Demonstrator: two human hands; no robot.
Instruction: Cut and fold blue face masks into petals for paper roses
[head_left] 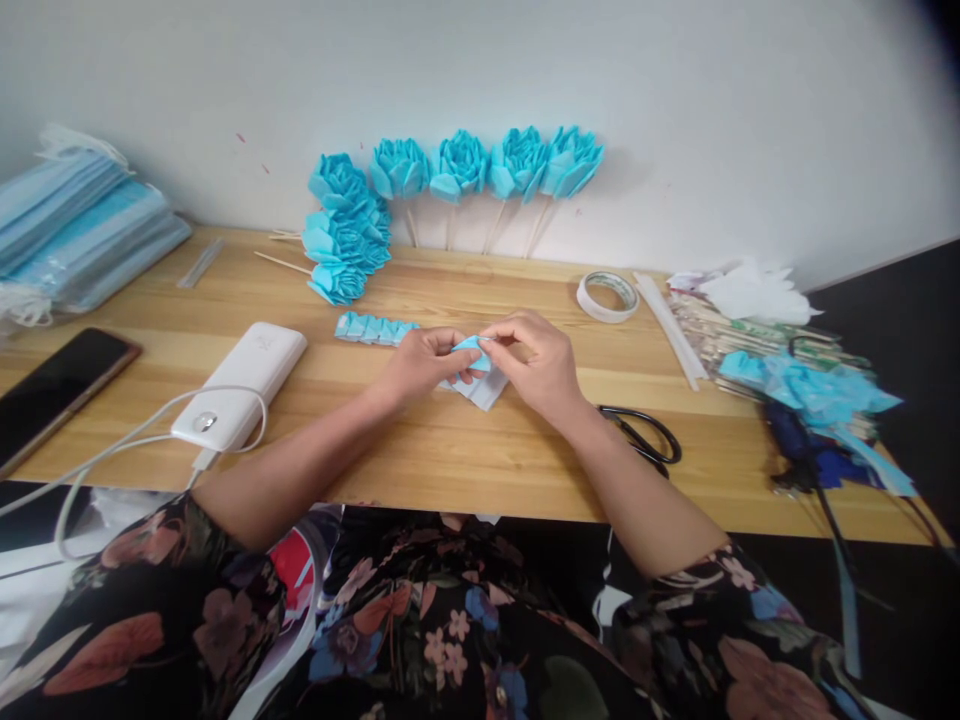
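My left hand (pixel 435 357) and my right hand (pixel 534 362) meet over the middle of the table. Both pinch a small piece of light-blue mask fabric (pixel 470 350) between thumb and fingers. Below it, a pale grey-white piece (pixel 487 388) sticks out, partly covered by my fingers. Just left of my left hand lies a row of folded blue pieces (pixel 373 328). By my right forearm rest black-handled scissors (pixel 646 432), their blades hidden under the arm.
Blue fabric roses on sticks lean on the wall (pixel 459 168) or lie stacked (pixel 341 235). A tape roll (pixel 607 297), glue sticks (pixel 669 330), wooden sticks with blue scraps (pixel 802 385), a power bank (pixel 240 388), a phone (pixel 64 390) and packed face masks (pixel 82 225) surround the work area.
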